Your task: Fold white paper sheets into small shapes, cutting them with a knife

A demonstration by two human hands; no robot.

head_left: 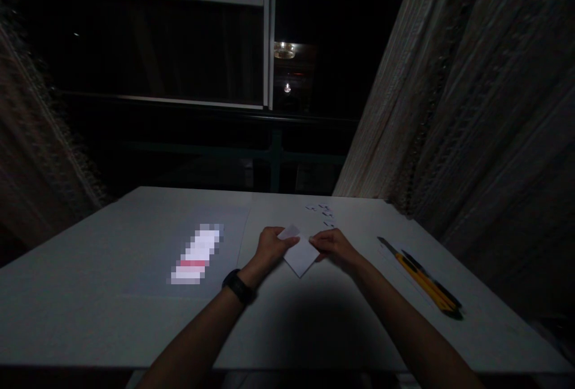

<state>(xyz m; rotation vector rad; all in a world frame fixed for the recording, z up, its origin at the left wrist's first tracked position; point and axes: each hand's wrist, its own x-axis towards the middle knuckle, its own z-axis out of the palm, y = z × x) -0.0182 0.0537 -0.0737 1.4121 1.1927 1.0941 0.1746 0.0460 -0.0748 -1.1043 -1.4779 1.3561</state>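
Between my hands is a small square of folded white paper (300,257), turned so one corner points toward me. My left hand (271,246) grips its left side, thumb on top and fingers partly hidden behind. At the right corner, my right hand (335,245) pinches the edge between thumb and fingers. A dark watch (238,287) is on my left wrist. The paper is held just over the white table (287,341); whether it touches the surface I cannot tell.
A yellow utility knife (420,275) with its blade out lies at the right, beside a black pen (431,278). Several small paper pieces (327,214) lie at the back. A lit, blurred-out screen (197,254) rests on a large sheet (148,275) at left. Curtains (431,78) flank the table.
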